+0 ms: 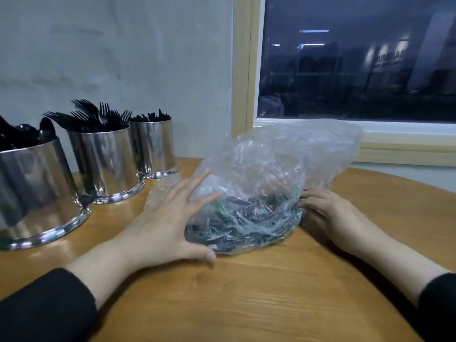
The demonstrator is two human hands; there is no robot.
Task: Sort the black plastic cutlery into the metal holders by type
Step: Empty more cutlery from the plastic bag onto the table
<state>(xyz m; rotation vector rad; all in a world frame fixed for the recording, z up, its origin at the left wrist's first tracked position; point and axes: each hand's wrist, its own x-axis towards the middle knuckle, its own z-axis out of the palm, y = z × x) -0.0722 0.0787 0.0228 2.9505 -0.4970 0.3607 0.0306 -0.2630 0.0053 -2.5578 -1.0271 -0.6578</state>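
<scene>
We are pressing our left hand [162, 218], fingers straight, and right hand [325, 211], fingers curling, against a crinkled clear plastic bag [266, 178] of black cutlery lying between them; beyond our left fingertips three shiny metal holders [106, 164] are standing.

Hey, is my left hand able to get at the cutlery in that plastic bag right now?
Probably not yet. The left hand lies flat against the outside of the plastic bag, and the cutlery sits wrapped under the film; no opening shows on that side.
</scene>
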